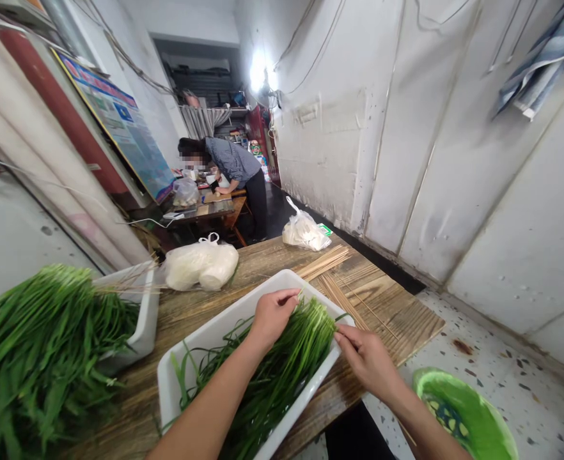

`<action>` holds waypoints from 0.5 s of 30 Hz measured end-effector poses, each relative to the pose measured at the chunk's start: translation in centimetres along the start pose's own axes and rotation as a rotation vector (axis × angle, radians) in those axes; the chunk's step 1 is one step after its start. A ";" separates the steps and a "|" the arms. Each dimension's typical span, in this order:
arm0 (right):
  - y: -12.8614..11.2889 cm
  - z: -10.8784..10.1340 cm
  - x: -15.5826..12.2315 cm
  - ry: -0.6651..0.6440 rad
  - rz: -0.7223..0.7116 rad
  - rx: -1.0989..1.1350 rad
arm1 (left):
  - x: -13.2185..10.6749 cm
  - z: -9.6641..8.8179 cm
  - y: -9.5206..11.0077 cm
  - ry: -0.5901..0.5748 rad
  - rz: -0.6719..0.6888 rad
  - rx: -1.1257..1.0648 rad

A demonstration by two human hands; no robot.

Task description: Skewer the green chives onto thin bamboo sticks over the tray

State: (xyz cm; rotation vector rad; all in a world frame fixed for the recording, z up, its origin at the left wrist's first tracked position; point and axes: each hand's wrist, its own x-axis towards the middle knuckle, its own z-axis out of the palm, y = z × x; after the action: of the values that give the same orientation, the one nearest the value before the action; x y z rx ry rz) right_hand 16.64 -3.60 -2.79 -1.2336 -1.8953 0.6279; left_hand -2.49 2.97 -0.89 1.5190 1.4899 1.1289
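A white rectangular tray (200,338) on the wooden table (387,313) holds a bundle of green chives (286,364). My left hand (272,314) rests on the far end of the chives, fingers curled and pinching some stalks. My right hand (366,358) sits at the tray's right rim, its fingers pinched on the chive tips. Bamboo skewers (327,263) lie on the table just beyond the tray.
A big heap of chives (37,358) fills a second white tray (145,313) at left. Two white plastic bags (200,263) (305,233) lie farther back. A green bin (464,415) stands on the floor at right. A person (236,172) bends over a far table.
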 end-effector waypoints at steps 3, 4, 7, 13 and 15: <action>0.0 0.1 0.0 0.002 0.001 0.006 | 0.0 0.0 0.0 -0.005 0.004 0.019; 0.1 0.1 0.0 0.003 0.001 0.007 | 0.0 0.0 0.0 -0.005 0.005 0.024; 0.1 0.1 0.0 0.003 0.003 0.001 | 0.0 0.0 -0.3 -0.008 0.005 0.030; 0.2 0.2 0.0 0.015 -0.011 -0.014 | 0.1 0.1 -0.8 -0.016 0.024 0.036; 0.2 0.2 0.0 0.016 -0.014 -0.013 | 0.1 0.2 -0.8 -0.016 0.024 0.044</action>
State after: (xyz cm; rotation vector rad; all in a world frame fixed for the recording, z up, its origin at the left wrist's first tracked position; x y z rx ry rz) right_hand 16.60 -3.47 -3.07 -1.2290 -1.8962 0.5974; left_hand -2.65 3.11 -1.69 1.5756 1.4983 1.1020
